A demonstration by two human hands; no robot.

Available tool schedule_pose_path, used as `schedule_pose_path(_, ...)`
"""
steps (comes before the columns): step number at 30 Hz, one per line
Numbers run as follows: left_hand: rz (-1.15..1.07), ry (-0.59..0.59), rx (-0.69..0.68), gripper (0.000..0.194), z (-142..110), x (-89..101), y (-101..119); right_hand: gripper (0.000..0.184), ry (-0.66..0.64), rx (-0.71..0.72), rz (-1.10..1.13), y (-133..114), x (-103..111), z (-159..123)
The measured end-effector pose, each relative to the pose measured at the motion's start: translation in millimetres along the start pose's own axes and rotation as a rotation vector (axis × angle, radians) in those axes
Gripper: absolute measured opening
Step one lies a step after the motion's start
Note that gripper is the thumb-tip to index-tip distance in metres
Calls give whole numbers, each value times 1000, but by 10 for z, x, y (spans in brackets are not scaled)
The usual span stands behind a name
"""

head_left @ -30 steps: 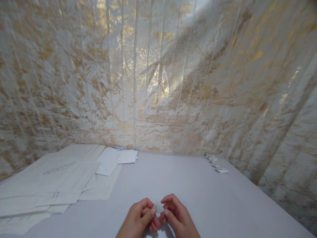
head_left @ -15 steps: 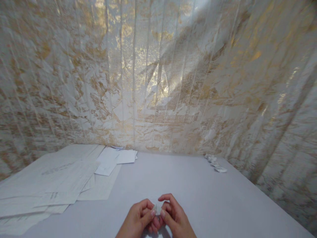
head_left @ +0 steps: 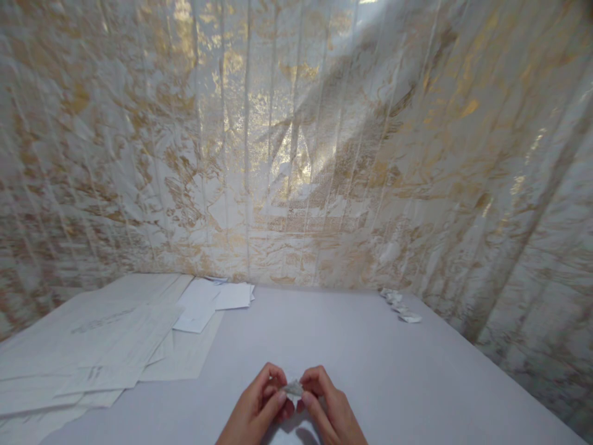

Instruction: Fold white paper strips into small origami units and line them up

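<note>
Between my two hands is a small piece of folded paper (head_left: 293, 389), greyish white with a raised middle. The fingers of my left hand (head_left: 262, 395) pinch its left end, thumb in front. At its right end, the thumb and index finger of my right hand (head_left: 327, 398) close on it in the same way. Both hands are low in the view, near the table's front, and the fingers hide part of the paper. Below them, something white shows on the table at the bottom edge; I cannot make out what it is.
Large printed sheets (head_left: 106, 334) overlap on the left of the white table (head_left: 296, 327). Smaller blank white papers (head_left: 197, 309) lie at their back right corner. Several small folded paper pieces (head_left: 401, 306) sit in a row at the back right. A patterned curtain (head_left: 296, 154) hangs behind.
The folded paper has turned and now lies more level between the hands. My right index finger, lifted before, has come down onto its right end. The view has shifted slightly.
</note>
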State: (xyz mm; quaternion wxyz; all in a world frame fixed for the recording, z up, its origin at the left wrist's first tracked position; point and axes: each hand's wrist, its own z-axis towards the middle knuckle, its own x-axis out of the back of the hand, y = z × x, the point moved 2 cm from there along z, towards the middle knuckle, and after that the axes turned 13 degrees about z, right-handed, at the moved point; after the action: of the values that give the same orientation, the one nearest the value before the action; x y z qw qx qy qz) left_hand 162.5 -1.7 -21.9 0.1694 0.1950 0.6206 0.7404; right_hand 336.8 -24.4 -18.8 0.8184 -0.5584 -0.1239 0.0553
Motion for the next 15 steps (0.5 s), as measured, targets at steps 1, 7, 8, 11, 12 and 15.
schedule_pose_path(1,5,-3,-5,47,2,4,-18,36,-1,-3,-8,12,6,-2)
schedule_pose_path(7,13,-15,1,43,10,-5,-102,25,30,50,-194,49,44,-22)
schedule_pose_path(8,37,-13,4,40,5,-11,-98,22,22,75,-229,38,42,-25)
schedule_pose_path(11,172,14,3,28,-23,-26,-51,14,-11,137,-340,-7,24,-30)
schedule_pose_path(12,227,30,6,24,-35,-27,-27,12,-17,149,-371,-20,18,-33)
schedule_pose_path(15,356,88,-18,19,-62,-24,60,11,8,155,-391,-36,11,-41)
